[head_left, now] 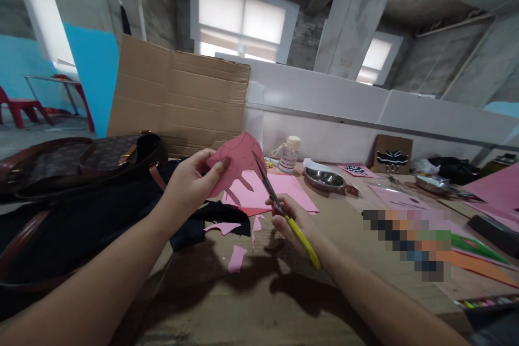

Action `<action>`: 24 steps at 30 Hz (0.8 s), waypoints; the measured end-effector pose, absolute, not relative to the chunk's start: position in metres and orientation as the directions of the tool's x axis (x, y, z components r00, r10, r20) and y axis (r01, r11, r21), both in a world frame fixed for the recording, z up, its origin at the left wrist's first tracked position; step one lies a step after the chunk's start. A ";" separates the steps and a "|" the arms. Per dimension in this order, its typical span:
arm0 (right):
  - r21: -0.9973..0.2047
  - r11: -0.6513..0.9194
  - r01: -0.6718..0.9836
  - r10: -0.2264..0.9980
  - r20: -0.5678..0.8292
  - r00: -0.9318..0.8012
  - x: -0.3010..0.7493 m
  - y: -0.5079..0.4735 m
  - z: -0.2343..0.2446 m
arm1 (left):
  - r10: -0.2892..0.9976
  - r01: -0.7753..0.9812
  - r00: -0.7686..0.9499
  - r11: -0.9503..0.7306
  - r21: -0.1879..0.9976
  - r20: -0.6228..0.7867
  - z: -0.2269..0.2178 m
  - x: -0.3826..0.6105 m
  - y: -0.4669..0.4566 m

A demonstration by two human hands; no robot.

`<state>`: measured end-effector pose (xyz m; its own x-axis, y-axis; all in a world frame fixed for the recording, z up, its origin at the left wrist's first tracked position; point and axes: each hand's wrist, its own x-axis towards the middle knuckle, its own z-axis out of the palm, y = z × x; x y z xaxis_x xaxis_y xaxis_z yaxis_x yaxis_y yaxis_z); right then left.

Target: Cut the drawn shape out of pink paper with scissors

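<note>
My left hand (pixel 193 181) pinches a pink paper cutout (pixel 238 163) with drawn outlines and holds it up above the wooden table (pixel 251 303). My right hand (pixel 292 223) grips yellow-handled scissors (pixel 284 211), and their blades reach up into the cutout's right edge. Narrow strips hang from the bottom of the cutout. Pink paper scraps (pixel 236 258) lie on the table below my hands.
A pink paper sheet (pixel 284 189) lies behind the hands. A dark bag with brown straps (pixel 81 173) sits at left, a cardboard panel (pixel 178 97) behind it. A small bottle (pixel 288 154), metal bowls (pixel 324 178), coloured paper sheets (pixel 478 259) and crayons (pixel 486 301) are at right.
</note>
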<state>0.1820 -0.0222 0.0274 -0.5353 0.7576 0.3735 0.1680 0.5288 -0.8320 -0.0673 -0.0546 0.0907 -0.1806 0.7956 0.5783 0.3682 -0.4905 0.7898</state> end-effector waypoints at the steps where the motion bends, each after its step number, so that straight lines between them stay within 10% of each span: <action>1: -0.833 0.527 0.166 0.756 0.371 -0.539 0.182 -0.022 0.028 | 0.797 0.356 -0.195 -0.485 0.798 0.571 0.091 -0.068 -0.054; 24: -0.845 0.493 0.207 0.764 0.307 -0.567 0.180 -0.032 0.033 | 0.787 0.479 -0.218 -0.429 0.766 0.578 0.095 -0.075 -0.055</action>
<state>0.1799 -0.0319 0.0335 -0.5670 0.7644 0.3069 0.2067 0.4927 -0.8453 -0.0751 -0.0549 0.0947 -0.2180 0.7866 0.5777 0.4791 -0.4294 0.7655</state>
